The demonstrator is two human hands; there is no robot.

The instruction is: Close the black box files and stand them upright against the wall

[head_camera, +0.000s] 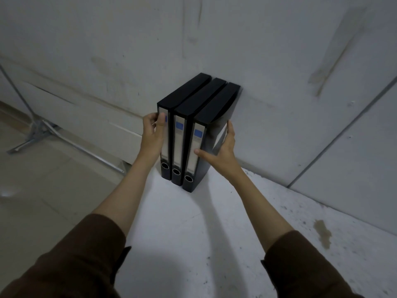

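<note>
Three black box files stand upright side by side on a white surface, backs to the wall [268, 104], spines with white labels and finger holes facing me. My left hand [153, 134] grips the outer side of the left file [184, 93], thumb on its spine. My right hand [223, 150] presses flat on the outer cover of the right file [217, 108], thumb across its spine. The middle file [200, 97] is squeezed between them. All three look closed.
The white surface [193, 233] is stained at the right, and its left edge drops to a beige floor [43, 190]. A metal stand foot [34, 134] rests on that floor at the left. A second wall panel [354, 147] closes the right side.
</note>
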